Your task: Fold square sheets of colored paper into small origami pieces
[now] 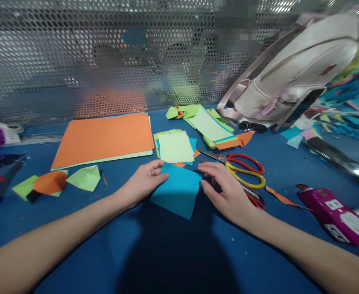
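Note:
A square of blue paper is tilted in front of me, between my two hands. My left hand pinches its upper left edge between thumb and fingers. At the paper's right corner, my right hand has its thumb and fingers apart, at or very near the edge; I cannot tell whether it touches. Just beyond the blue paper lies a stack of pale green square sheets with blue and orange ones under it. Scissors with red and yellow handles lie beyond my right hand.
Large orange sheets lie at back left, folded green and orange papers nearer. Cut strips lie at the back. A pale backpack leans on the perforated metal panel. To the right are a stapler and a purple case.

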Demonstrator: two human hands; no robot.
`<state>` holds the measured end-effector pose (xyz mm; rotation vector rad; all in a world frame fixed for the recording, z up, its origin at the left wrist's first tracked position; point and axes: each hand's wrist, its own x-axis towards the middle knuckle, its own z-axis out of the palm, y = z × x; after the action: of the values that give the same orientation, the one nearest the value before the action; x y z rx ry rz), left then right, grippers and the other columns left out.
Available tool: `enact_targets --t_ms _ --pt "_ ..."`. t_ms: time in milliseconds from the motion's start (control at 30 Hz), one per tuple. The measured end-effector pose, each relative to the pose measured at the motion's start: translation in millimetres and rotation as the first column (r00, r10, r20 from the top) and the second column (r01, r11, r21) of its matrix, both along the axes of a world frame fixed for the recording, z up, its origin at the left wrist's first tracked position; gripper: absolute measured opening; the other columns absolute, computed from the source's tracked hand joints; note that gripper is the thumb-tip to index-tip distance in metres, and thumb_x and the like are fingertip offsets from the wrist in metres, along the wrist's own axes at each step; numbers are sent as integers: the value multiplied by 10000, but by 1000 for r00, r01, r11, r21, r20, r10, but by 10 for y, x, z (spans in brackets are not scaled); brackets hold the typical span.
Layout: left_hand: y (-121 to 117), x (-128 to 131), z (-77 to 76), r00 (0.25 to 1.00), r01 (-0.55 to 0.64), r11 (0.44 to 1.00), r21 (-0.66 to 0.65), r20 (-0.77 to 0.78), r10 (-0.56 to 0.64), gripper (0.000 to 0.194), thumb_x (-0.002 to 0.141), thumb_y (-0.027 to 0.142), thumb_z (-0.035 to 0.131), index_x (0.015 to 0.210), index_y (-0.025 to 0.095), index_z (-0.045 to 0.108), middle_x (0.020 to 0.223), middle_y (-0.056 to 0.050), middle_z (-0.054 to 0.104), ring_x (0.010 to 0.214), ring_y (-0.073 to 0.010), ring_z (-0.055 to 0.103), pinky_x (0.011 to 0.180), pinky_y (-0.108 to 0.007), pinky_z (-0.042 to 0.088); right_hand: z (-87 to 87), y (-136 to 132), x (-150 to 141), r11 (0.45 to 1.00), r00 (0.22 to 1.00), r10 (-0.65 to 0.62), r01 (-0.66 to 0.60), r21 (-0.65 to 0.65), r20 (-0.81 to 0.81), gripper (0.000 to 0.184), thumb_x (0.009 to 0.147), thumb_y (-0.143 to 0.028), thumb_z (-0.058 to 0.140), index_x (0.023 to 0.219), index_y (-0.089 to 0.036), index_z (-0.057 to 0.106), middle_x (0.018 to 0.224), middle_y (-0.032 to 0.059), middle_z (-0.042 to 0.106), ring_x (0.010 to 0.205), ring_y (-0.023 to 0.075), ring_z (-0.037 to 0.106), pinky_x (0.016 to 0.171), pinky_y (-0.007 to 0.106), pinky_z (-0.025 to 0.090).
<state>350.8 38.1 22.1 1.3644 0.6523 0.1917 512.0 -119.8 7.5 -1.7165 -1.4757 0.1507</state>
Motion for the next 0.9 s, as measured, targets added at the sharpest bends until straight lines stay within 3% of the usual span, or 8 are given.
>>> enact_targets --t_ms 133,300,367,433,567,767,833,900 --pt "-18 -4 -22 998 -50 998 45 26 49 236 750 302 629 936 172 561 770 -20 673 681 -161 634 604 -284 492 -27 -11 -1 1000 999 3 -4 31 34 291 867 -255 525 1154 -213 523 1271 131 518 1179 261 478 908 448 460" --pt "-52 -26 4 989 -106 993 49 107 100 240 752 321 644 919 171 558 694 24 630 588 -104 583 541 -214 453 36 45 -59 985 869 -92 7 -174 -486 385 815 -360 599 1158 -206 513 1102 92 636 908 211 633 688 324 541" --pt "-60 -53 49 989 -97 987 130 126 81 233 767 330 638 927 171 578 680 22 630 577 -105 583 525 -209 449 113 37 -83 967 876 -98 -29 -254 -472 255 805 -369 614 992 -196 610 902 55 690 777 201 653 622 301 533" --pt "-57 -81 124 990 -71 954 292 141 31 205 789 322 618 921 165 607 738 -17 669 656 -141 626 589 -250 491 207 -6 -90 987 949 -35 -16 -159 -314 118 832 -306 594 869 -207 647 839 40 701 762 197 658 648 306 529" --pt "3 -125 281 946 -21 727 686 249 -208 105 839 217 553 876 181 645 1045 -92 689 1024 -219 615 904 -380 471 349 -140 -41 946 960 185 -232 228 210 199 851 -139 520 989 -236 626 994 74 696 928 205 646 807 358 511" --pt "81 -311 178 967 56 289 956 19 -252 259 872 90 402 953 188 628 1167 -86 630 1087 -194 574 916 -364 475 169 -120 -25 916 738 283 -398 56 613 199 881 -137 470 999 -183 623 1011 101 702 954 217 642 787 379 510" --pt "20 -415 108 955 103 201 974 -40 -295 319 854 46 366 1005 186 610 1172 -88 627 1123 -199 552 934 -376 471 57 -68 -58 915 715 310 -404 10 627 194 889 -130 453 941 -154 639 969 105 713 898 211 659 754 364 523" --pt "-82 -494 62 945 136 170 976 -76 -317 326 849 43 382 1063 174 590 1191 -105 613 1148 -211 538 946 -383 468 -21 -36 -95 918 732 321 -396 -7 601 206 893 -123 442 907 -147 646 948 101 717 856 202 669 719 348 527"
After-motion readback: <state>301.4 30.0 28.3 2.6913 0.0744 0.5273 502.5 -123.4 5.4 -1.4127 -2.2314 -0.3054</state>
